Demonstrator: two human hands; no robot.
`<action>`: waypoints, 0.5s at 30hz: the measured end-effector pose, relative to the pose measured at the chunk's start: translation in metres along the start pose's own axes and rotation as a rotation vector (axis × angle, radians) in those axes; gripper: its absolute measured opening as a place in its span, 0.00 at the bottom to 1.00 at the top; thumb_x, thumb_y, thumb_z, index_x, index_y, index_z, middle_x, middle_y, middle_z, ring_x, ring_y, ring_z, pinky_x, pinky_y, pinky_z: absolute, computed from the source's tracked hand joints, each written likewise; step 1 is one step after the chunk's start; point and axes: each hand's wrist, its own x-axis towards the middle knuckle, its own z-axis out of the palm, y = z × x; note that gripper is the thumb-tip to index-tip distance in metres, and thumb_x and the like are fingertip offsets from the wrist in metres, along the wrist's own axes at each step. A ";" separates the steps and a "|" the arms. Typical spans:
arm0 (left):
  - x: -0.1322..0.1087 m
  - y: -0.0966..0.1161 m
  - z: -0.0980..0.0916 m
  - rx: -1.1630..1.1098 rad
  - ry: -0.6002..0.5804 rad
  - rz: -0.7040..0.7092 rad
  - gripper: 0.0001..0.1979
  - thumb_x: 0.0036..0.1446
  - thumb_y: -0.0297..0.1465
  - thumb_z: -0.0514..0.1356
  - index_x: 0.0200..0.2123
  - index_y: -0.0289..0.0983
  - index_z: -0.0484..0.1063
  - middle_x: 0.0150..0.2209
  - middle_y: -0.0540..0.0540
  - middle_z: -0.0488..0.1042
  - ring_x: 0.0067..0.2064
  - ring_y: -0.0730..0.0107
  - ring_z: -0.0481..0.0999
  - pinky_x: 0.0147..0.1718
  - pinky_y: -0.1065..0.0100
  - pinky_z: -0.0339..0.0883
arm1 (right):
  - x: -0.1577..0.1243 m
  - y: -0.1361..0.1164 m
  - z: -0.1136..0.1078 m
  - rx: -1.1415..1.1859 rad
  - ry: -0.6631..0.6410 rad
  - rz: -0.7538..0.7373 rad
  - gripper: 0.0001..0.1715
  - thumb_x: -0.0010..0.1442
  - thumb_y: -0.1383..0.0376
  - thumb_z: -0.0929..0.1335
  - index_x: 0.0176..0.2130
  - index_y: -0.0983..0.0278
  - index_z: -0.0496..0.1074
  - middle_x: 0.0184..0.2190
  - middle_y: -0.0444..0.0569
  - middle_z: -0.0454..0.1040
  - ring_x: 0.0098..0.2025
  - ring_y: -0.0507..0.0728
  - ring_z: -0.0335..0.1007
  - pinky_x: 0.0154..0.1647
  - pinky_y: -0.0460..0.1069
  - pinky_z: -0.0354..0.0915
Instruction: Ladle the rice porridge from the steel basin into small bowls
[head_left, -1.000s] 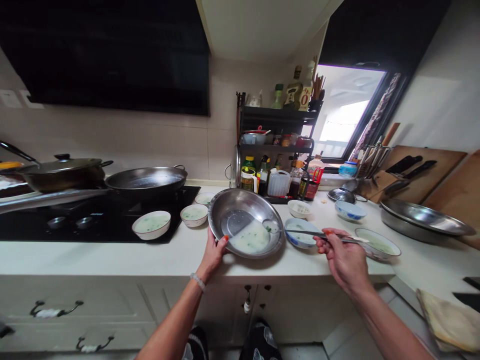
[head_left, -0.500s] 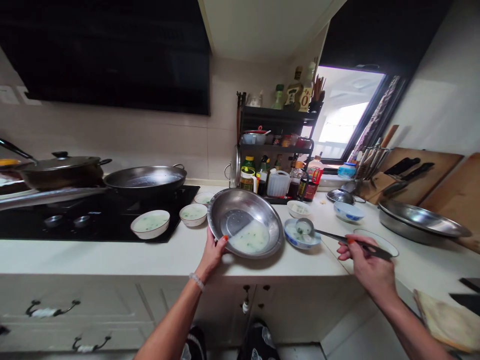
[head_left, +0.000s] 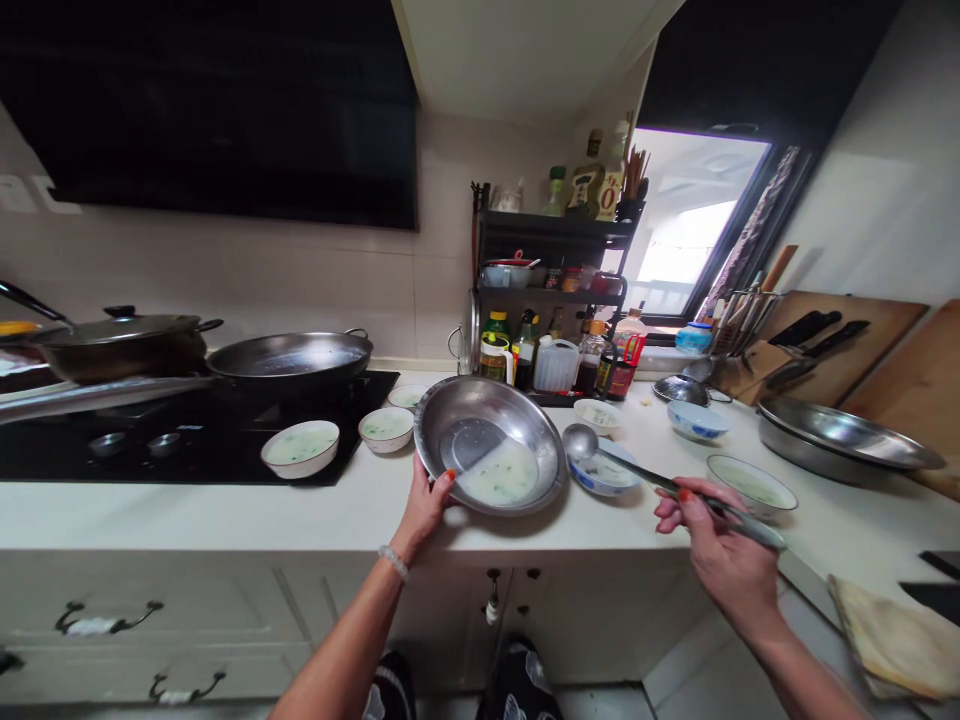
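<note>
My left hand [head_left: 430, 500] grips the near left rim of a wide steel basin [head_left: 469, 425], which is tilted toward me. Pale soup [head_left: 504, 474] with green bits pools in its lower right part. In my right hand [head_left: 712, 540] is the handle of a metal ladle [head_left: 581, 442], its bowl hanging over the left edge of a blue-patterned bowl [head_left: 600, 485]. Behind that bowl sits a small white bowl [head_left: 598, 415]. Right of my hand, partly behind it, stands a larger bowl of soup [head_left: 752, 485].
Left of the basin, soup bowls [head_left: 386, 428] stand on the counter, and another [head_left: 300, 448] rests on the black stove's edge. A wok [head_left: 291, 355] and a lidded pot [head_left: 124, 345] occupy the stove. Behind are a bottle rack [head_left: 555, 300], another blue-patterned bowl [head_left: 697, 420] and stacked steel pans [head_left: 847, 440].
The ladle's bowl has lifted from inside the blue-patterned bowl and moved left toward the basin. My right hand shifted slightly left and down. The left hand and basin stay put.
</note>
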 end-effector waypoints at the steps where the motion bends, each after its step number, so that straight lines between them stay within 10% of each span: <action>1: 0.000 0.000 0.000 -0.002 0.001 -0.001 0.44 0.54 0.42 0.61 0.68 0.45 0.41 0.63 0.38 0.59 0.53 0.51 0.70 0.41 0.57 0.74 | -0.002 -0.002 0.007 0.044 -0.002 0.034 0.13 0.60 0.55 0.66 0.39 0.62 0.69 0.22 0.45 0.74 0.19 0.54 0.71 0.22 0.51 0.71; 15: 0.000 -0.001 -0.003 0.000 -0.002 -0.006 0.43 0.52 0.44 0.62 0.66 0.45 0.46 0.62 0.40 0.60 0.57 0.49 0.67 0.45 0.55 0.72 | -0.016 0.014 0.079 0.235 -0.154 0.213 0.19 0.58 0.49 0.67 0.37 0.62 0.68 0.17 0.42 0.73 0.18 0.53 0.70 0.30 0.53 0.74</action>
